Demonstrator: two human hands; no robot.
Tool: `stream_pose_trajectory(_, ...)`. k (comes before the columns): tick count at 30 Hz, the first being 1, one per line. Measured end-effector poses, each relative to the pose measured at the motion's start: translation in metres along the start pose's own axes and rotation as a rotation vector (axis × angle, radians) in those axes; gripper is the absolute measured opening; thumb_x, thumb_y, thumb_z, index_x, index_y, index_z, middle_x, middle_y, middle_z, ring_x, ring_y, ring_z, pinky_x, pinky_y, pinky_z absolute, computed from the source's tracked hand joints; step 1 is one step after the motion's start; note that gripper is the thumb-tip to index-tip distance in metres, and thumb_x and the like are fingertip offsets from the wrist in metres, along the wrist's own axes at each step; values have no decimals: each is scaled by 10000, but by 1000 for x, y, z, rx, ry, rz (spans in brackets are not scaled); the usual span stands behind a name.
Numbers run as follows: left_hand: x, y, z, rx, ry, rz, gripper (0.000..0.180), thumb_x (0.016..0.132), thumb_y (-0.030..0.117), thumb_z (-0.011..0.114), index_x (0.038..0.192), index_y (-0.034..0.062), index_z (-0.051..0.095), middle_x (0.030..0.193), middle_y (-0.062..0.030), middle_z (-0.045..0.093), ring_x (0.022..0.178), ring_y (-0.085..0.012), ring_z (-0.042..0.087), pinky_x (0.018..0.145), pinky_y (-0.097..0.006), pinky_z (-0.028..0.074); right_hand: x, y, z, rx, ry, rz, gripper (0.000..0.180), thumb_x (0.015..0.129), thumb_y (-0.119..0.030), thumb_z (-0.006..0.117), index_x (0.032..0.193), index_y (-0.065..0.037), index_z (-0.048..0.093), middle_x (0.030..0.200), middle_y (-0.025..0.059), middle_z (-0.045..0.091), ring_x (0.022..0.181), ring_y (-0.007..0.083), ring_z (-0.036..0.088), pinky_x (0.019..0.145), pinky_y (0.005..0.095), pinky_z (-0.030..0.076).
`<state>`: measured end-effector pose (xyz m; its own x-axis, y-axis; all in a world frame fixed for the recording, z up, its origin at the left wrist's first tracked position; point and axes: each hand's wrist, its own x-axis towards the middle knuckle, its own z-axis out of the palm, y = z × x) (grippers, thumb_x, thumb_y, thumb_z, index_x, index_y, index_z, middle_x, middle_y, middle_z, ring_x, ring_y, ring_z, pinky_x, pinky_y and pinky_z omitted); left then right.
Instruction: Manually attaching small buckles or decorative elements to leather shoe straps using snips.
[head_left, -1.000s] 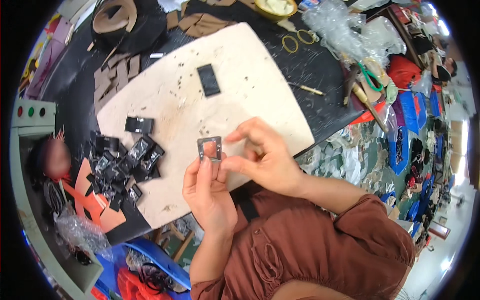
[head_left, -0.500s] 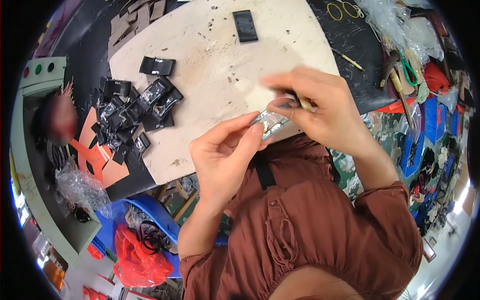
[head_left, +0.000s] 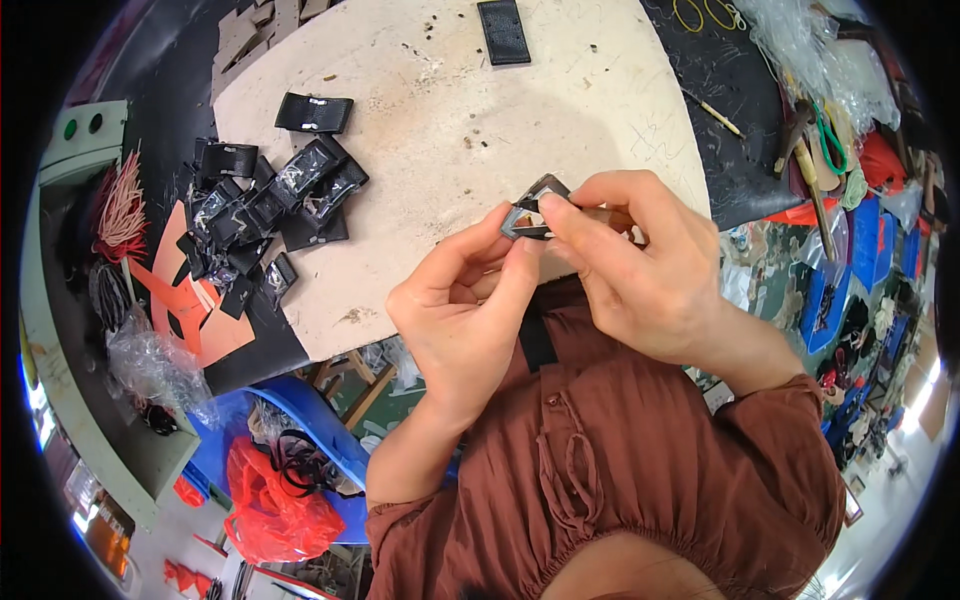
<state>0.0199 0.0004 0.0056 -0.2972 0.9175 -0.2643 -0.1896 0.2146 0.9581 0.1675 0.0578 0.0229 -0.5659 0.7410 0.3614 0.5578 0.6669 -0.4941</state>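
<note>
Pinching a small dark metal buckle between them, the left hand closes on it from seven o'clock and the right hand from four o'clock, above the near edge of the table, both equally near.

You hold a small dark piece with a clear window between the fingertips of your left hand and right hand. It tilts on edge, raised just above the near edge of the pale work board, partly hidden by your fingers.
</note>
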Motion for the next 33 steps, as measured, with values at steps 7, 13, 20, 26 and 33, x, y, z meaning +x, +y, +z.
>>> stream_pose_trajectory(7, -3, -3, 10, -37, 128, 53, 246, 801, -61, 631, 1047, -68, 621, 870, -102, 668, 761, -99, 627, 695, -212, 506, -12, -11, 20, 99, 87, 176, 308, 710, -20, 661, 1014, -67, 662, 903, 70, 542, 569, 145, 536, 479, 271, 459)
stream_pose_trajectory(13, 3, -2, -1, -279, 56, -35, 224, 816, -67, 613, 1036, -105, 596, 884, -156, 661, 785, -160, 654, 718, -250, 540, -2, 3, 1, 993, -229, 564, 208, 819, -59, 638, 1026, -48, 657, 874, 86, 535, 538, 153, 522, 488, 260, 444)
stream_pose_trajectory(20, -1, 3, -3, -216, 90, -61, 218, 816, -59, 621, 1028, -107, 600, 875, -171, 659, 768, -170, 660, 706, -254, 546, 4, 2, -4, 50, 65, 175, 258, 734, 14, 694, 987, -30, 667, 866, 69, 547, 610, 122, 541, 530, 236, 442)
stream_pose_trajectory(26, -4, 1, -7, -266, 4, -145, 157, 826, -13, 609, 968, -81, 612, 871, -169, 658, 724, -243, 681, 614, -281, 566, 2, 8, 6, 196, 90, 120, 233, 751, -15, 687, 982, -28, 663, 841, 67, 541, 600, 107, 530, 516, 227, 423)
stream_pose_trajectory(33, -4, 0, 3, -380, 88, -116, 228, 807, -30, 645, 1022, -97, 603, 887, -181, 659, 752, -210, 677, 668, -272, 565, 8, 2, 1, 602, 73, 419, 277, 741, -81, 738, 1000, -18, 661, 822, 44, 533, 592, 70, 486, 513, 199, 389)
